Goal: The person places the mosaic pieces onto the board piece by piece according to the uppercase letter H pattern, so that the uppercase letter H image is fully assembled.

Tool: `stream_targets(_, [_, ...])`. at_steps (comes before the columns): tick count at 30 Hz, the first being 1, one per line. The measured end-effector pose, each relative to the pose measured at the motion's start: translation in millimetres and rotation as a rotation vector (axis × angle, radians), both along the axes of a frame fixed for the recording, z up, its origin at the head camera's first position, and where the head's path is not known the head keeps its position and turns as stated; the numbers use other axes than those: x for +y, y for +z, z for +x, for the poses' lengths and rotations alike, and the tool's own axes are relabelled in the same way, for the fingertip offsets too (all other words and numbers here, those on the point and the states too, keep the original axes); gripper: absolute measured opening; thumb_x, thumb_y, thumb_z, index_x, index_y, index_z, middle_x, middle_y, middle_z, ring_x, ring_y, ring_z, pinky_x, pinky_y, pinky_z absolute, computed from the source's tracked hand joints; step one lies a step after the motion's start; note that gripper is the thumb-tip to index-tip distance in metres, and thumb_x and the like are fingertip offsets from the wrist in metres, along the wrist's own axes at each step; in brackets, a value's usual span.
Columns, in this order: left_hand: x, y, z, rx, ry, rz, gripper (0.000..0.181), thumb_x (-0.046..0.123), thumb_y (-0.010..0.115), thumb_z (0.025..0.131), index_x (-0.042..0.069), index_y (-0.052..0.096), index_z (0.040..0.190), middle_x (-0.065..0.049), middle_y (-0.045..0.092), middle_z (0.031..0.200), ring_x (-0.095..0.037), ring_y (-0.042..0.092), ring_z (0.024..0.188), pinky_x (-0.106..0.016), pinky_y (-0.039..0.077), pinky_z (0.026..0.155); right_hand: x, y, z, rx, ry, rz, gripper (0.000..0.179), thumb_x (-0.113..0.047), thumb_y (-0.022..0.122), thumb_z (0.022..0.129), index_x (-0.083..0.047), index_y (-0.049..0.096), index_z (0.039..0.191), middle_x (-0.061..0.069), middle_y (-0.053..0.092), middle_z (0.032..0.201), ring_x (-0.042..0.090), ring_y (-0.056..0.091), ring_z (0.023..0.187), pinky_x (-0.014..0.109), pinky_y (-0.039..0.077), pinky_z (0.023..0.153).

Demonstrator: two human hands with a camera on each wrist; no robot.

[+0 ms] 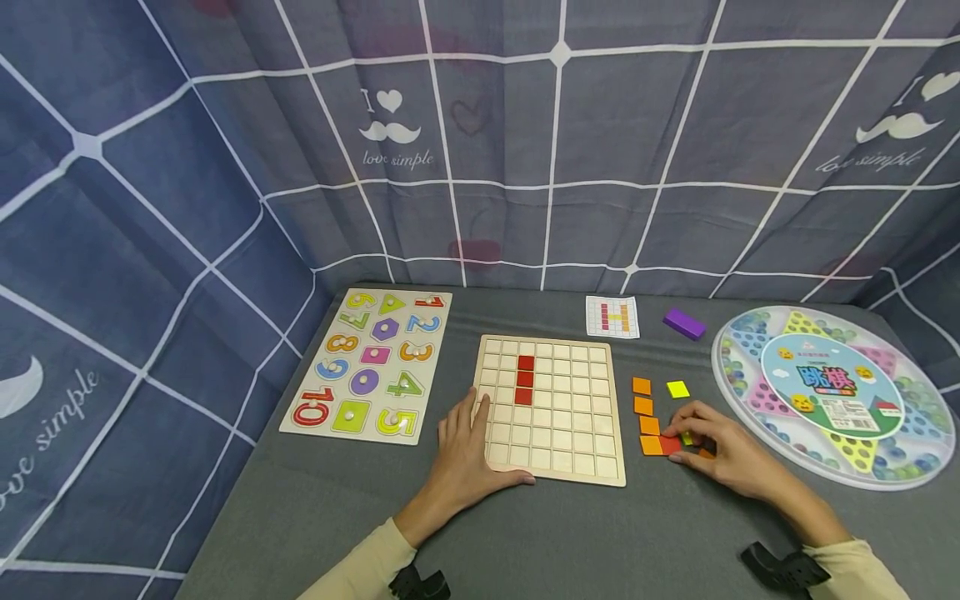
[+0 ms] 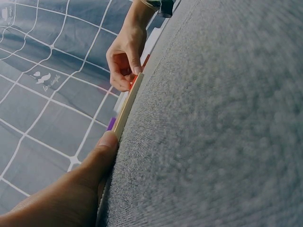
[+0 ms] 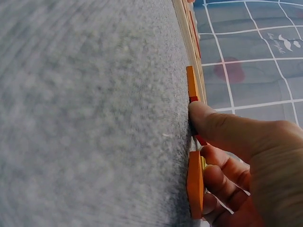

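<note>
A wooden grid board [image 1: 555, 467] lies on the grey cloth with a column of three red tiles [image 1: 525, 379] in its upper left part. My left hand [image 1: 467, 454] rests at its near left corner, fingers spread along the left side and thumb along the near edge. To the right of the board, my right hand [image 1: 723, 446] pinches a red tile [image 1: 668, 446] between thumb and fingertips, low at the cloth. Several orange tiles [image 1: 642, 386] lie in a column beside it. A yellow-green tile [image 1: 687, 437] and another orange tile [image 3: 194, 184] are partly covered by the right hand.
A number puzzle board [image 1: 322, 367] lies on the left. Behind the grid board are a pattern card [image 1: 630, 327] and a purple block [image 1: 684, 324]. A loose yellow tile [image 1: 678, 389] lies beyond the right hand. A round Chinese checkers box [image 1: 750, 425] stands at the right.
</note>
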State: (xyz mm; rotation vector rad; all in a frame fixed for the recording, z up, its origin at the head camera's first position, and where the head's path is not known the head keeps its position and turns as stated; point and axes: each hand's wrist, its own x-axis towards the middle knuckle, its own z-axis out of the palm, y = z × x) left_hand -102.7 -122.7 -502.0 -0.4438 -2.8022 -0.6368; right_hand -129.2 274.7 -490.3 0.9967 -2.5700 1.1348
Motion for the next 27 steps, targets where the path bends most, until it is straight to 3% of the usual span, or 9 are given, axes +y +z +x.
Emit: stream_targets(27, [-0.2, 0.4, 0.1, 0.001, -0.001, -0.005, 0.131, 0.075, 0.081, 0.052, -0.001, 0.035, 0.149, -0.022, 0.029, 0.156, -0.036, 0.034, 0.136, -0.050, 0.031, 0.099, -0.1, -1.5, 0.8, 0.009, -0.020, 0.011, 0.042, 0.007, 0.085, 0.066, -0.014, 0.071, 0.100, -0.002, 0.058, 0.100, 0.007, 0.049, 0.073, 0.016, 0.038, 0.061])
